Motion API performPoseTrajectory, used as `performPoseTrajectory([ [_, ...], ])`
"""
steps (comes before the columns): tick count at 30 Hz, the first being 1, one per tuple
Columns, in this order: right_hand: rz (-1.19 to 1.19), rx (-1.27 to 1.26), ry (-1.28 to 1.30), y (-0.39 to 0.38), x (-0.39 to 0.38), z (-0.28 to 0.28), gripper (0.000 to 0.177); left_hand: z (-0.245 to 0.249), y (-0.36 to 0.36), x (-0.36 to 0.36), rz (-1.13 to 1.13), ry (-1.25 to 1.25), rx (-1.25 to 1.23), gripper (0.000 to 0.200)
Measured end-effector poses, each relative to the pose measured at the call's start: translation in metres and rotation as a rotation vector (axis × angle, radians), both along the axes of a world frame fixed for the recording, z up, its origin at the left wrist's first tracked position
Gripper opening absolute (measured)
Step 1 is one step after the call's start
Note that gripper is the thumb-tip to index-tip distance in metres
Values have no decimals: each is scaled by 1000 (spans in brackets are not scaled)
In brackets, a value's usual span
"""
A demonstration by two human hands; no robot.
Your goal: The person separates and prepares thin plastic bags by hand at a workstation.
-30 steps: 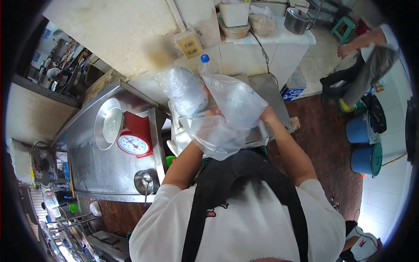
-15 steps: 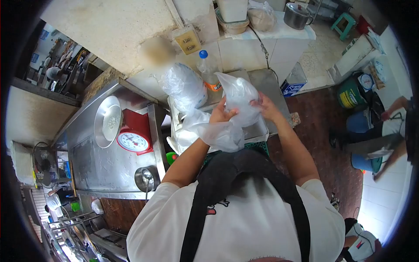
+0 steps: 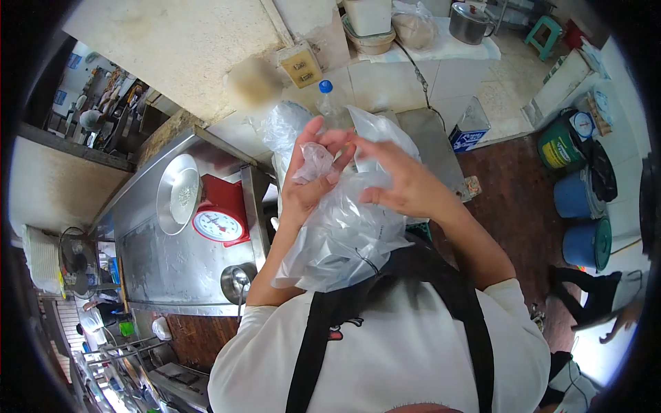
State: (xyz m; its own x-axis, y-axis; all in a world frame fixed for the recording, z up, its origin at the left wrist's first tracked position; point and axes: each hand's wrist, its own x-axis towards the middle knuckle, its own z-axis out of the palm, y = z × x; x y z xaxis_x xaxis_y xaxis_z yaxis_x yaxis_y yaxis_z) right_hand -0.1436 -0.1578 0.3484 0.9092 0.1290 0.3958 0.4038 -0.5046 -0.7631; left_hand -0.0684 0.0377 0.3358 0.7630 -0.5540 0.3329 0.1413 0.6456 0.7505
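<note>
My left hand [image 3: 310,180] is closed around the gathered neck of a clear plastic bag [image 3: 351,227]. The bunched plastic puffs out between thumb and fingers, and the wide part of the bag hangs below, against my apron. My right hand [image 3: 406,182] is beside it, thumb and fingers apart, with its fingertips close to those of my left hand. Whether they touch is hard to see. Behind the hands are another plastic bag [image 3: 382,131], a bundle of clear plastic [image 3: 286,127] and a bottle with a blue cap [image 3: 326,87].
On the steel counter [image 3: 158,268] to the left stand a red scale [image 3: 224,210] with a metal pan [image 3: 180,194] and a small metal pot [image 3: 237,282]. Covered bins [image 3: 585,244] line the right wall. A person [image 3: 606,299] is at the far right.
The bag has come lower and closer to my body, its neck now gathered in my left hand. My right hand has let go of the plastic. The person at right has moved down the view.
</note>
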Motion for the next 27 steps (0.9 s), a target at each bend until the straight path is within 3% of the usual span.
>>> performPoseTrajectory([
  [3,11,35,171,1,4,-10,36,5,-3,-3,172,30,22,78],
  [4,-7,57,191,-1,6,-11,32,3,1,-2,212,18,185,76],
  [6,-129,-12,-15,-6,3,-3,23,-4,9,2,279,0,511,71],
  [7,-192,-48,-118,-7,2,0,19,3,11,1,308,74,574,53],
  [10,-129,98,-146,-5,4,-10,19,-15,15,12,378,-68,629,31],
  [13,-154,154,198,-8,-4,1,32,-23,16,22,427,-81,670,10],
  [16,-321,30,123,-9,-5,1,49,-25,9,21,421,155,662,9],
  [18,-323,-69,-251,5,-4,9,47,-31,4,20,379,5,523,10],
  [20,-321,-117,-335,7,-4,6,39,-35,3,18,304,-66,445,11],
  [22,-318,-114,-139,-7,-3,-9,27,-33,5,20,199,-68,421,13],
  [25,-282,245,172,-27,-2,-10,17,-17,6,14,162,45,497,22],
  [27,-274,106,42,-31,-3,-9,17,-14,4,10,149,16,519,30],
])
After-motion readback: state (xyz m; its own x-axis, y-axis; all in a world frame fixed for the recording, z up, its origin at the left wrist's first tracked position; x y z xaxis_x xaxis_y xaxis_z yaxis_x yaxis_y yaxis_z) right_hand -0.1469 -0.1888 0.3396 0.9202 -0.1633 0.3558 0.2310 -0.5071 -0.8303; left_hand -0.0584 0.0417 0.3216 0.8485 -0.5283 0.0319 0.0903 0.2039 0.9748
